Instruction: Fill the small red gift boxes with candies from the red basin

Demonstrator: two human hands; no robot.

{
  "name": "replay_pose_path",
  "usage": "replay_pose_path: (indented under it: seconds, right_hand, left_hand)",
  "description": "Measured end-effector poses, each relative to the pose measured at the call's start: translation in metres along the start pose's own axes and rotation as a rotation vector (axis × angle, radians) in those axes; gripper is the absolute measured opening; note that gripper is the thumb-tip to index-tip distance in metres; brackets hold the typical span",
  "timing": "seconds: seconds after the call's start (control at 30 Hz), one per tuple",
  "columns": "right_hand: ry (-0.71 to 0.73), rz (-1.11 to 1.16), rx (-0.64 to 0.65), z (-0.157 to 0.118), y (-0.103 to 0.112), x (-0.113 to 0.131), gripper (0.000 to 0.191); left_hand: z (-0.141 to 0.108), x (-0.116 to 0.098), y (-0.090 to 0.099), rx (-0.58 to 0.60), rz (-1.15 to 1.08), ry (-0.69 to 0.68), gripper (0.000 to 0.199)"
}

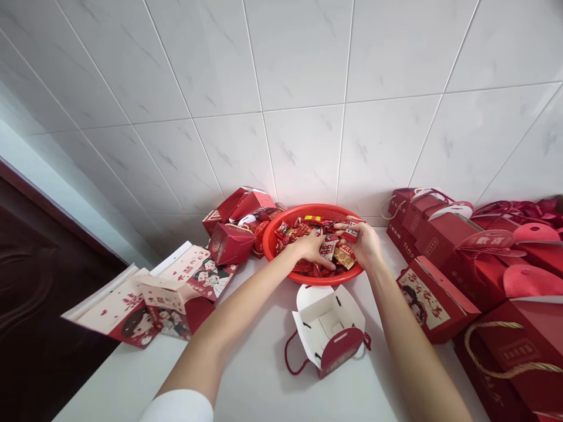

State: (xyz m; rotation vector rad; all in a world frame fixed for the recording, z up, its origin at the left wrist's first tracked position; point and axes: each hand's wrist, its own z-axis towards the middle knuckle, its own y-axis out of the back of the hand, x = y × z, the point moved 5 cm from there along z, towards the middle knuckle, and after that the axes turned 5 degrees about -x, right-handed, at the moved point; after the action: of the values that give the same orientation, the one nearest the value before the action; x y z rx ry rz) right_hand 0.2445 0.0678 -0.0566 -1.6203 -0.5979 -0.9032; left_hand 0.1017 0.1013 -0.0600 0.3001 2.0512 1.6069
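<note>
A red plastic basket against the tiled wall holds many small red-wrapped packets. My left hand reaches into it with its fingers spread over the packets, beside a patterned packet. At the basket's right side, my right hand grips a small red packet between thumb and fingers. Just in front of the basket stands an open box, white inside and dark red outside, with a red cord handle; its bottom inside looks bare.
Red gift boxes with cord handles crowd the table's right side. Small red boxes stand left of the basket. Flat printed cartons lie at the left, by the white table's edge. A tiled wall rises behind.
</note>
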Motion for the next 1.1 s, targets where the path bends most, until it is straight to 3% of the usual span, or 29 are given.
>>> replay_pose_path:
  seconds: [0.2, 0.33, 0.5, 0.6, 0.7, 0.83, 0.9, 1.1]
  right_hand:
    - [0.031, -0.053, 0.017, 0.003, 0.001, -0.002, 0.015]
    - [0.058, -0.067, -0.040, 0.002, 0.003, -0.001, 0.017]
    - [0.092, -0.087, -0.058, 0.000, 0.003, 0.000, 0.023]
    - [0.085, -0.077, -0.044, 0.000, 0.002, 0.000, 0.024]
    - [0.079, -0.074, -0.050, 0.001, 0.002, -0.001, 0.023]
    - [0.076, -0.086, -0.046, 0.001, 0.002, -0.002, 0.023]
    - [0.080, -0.094, -0.028, 0.001, 0.001, -0.002, 0.023]
    - [0.052, -0.106, -0.035, -0.001, 0.000, -0.002, 0.020]
  left_hand:
    - [0.004, 0.009, 0.003, 0.044, -0.051, -0.042, 0.068]
    - [0.009, 0.015, 0.000, 0.079, -0.146, -0.038, 0.048]
    - [0.014, 0.017, 0.000, 0.015, -0.150, -0.008, 0.032]
    - [0.014, 0.017, 0.005, -0.077, -0.148, -0.022, 0.018]
    - [0.013, 0.021, 0.015, -0.259, -0.196, -0.011, 0.010]
    - [0.012, 0.030, 0.028, -0.542, -0.430, -0.019, 0.023]
    - [0.012, 0.034, 0.030, -0.630, -0.562, -0.044, 0.030]
    - [0.016, 0.037, 0.024, -0.593, -0.839, -0.079, 0.043]
